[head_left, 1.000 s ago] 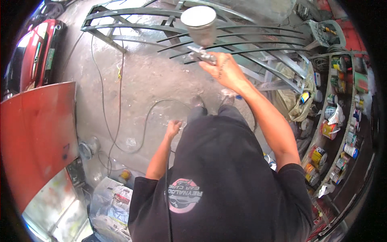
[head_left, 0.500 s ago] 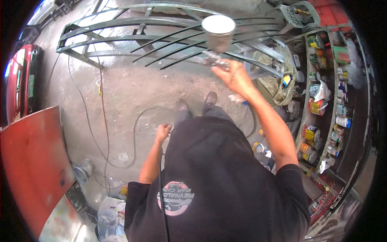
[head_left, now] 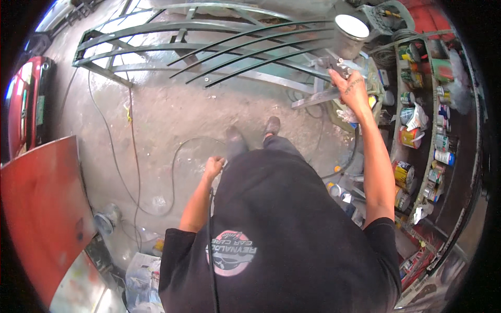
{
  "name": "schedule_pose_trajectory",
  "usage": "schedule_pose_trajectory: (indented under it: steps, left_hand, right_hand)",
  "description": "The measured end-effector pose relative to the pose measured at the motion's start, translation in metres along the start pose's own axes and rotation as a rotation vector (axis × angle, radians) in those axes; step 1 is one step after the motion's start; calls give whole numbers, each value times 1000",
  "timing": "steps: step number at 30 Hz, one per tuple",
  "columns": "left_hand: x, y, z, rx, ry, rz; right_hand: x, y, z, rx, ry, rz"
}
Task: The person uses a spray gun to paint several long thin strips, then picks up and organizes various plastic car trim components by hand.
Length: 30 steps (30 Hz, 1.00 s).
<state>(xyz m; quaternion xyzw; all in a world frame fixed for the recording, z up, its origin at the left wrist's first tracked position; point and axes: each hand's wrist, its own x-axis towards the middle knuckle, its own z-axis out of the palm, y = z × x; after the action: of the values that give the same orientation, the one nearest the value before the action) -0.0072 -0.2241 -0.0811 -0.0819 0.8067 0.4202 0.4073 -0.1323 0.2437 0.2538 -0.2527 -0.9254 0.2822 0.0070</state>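
Observation:
My right hand (head_left: 352,88) grips a silver spray gun (head_left: 334,67) with a white-topped metal cup (head_left: 349,41) above it, held at the right ends of several thin dark curved bars (head_left: 229,56). These lie across a grey metal frame (head_left: 120,39), and haze blurs their ends near the gun. My left hand (head_left: 214,166) hangs beside my left thigh with fingers curled; what it holds, if anything, I cannot make out. A black hose (head_left: 211,235) runs down my dark shirt, and my shoes (head_left: 271,127) stand on the concrete floor.
Shelves of paint cans (head_left: 404,172) line the right, with a grey plastic chair (head_left: 383,15) behind. A red car (head_left: 28,104) and a red panel (head_left: 42,208) are at left. Loose hoses (head_left: 172,182) cross the floor; plastic sheeting (head_left: 357,117) lies under the frame's right end.
My right hand with the spray gun has swept rightward along the bars to their right ends. Over the last second the view has shifted, and my left hand stays low.

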Motion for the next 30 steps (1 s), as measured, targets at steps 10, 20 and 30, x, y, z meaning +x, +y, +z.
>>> schedule_pose_trajectory:
  steps: [10,20,30]
  left_hand:
    - [5,-24,-6,-99,7,-7]
    - [4,-38,-13,-76,-27,-66]
    - [21,5,-3,-115,-7,-79]
  right_hand:
    - [-52,-138,102,197,-506,-324]
    - [-58,-137,91,312,-562,-375]
    - [34,65,-9,176,-100,-29]
